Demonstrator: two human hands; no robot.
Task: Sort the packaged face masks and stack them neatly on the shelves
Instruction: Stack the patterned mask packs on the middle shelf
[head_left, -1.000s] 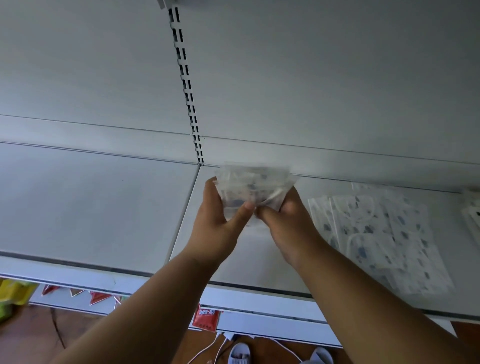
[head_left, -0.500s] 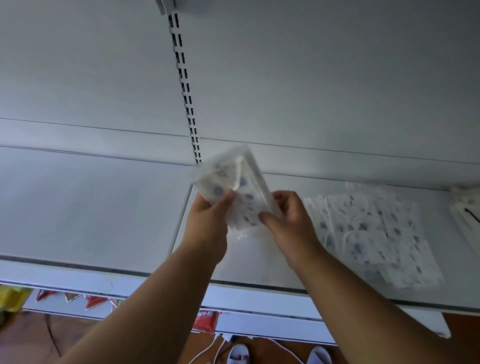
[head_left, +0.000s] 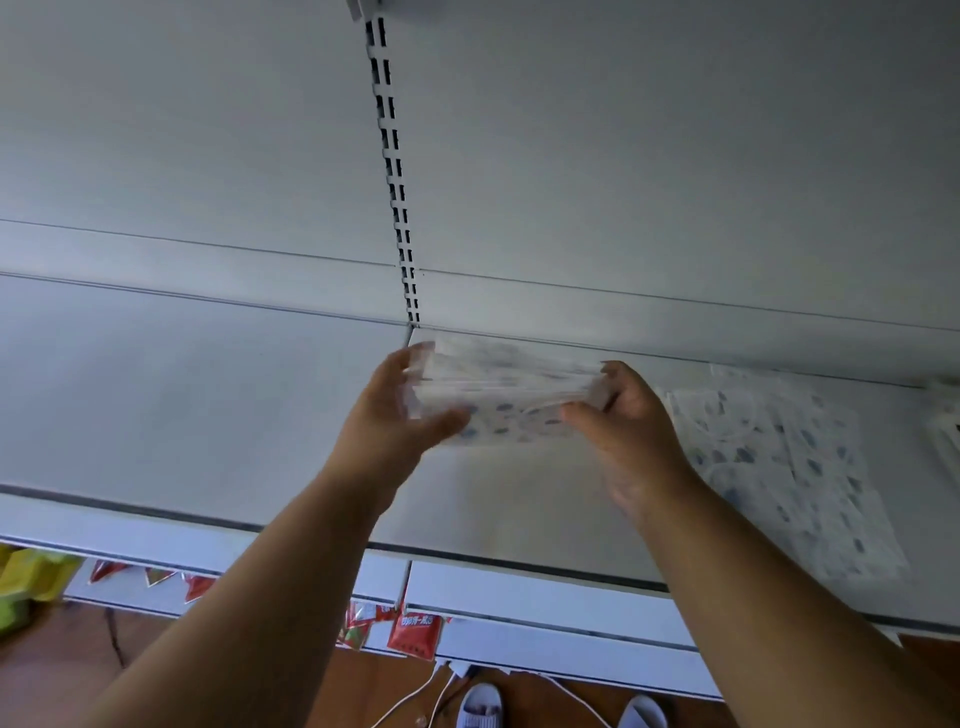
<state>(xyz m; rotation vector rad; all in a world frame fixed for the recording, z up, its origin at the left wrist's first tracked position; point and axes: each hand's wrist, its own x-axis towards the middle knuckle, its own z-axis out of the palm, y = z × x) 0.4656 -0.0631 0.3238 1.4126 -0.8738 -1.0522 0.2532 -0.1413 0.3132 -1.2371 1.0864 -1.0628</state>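
Note:
A bundle of packaged face masks (head_left: 506, 400), white with blue prints in clear wrappers, lies sideways between both hands, just above the white shelf (head_left: 519, 504) near its back edge. My left hand (head_left: 387, 426) grips the bundle's left end, thumb underneath. At the right end, my right hand (head_left: 631, 421) holds it with curled fingers. The bundle is blurred by motion. To the right, a loose spread of the same printed mask packs (head_left: 779, 467) lies flat on the shelf.
A slotted upright (head_left: 397, 197) runs down the white back panel. More white packs (head_left: 943, 421) show at the far right edge. Below the shelf hang red packets (head_left: 415, 631) and yellow-green packs (head_left: 26, 582). Slippers (head_left: 480, 709) and a white cord lie on the brown floor.
The bundle has turned from tilted upright to lying sideways, and my hands have spread apart to its two ends.

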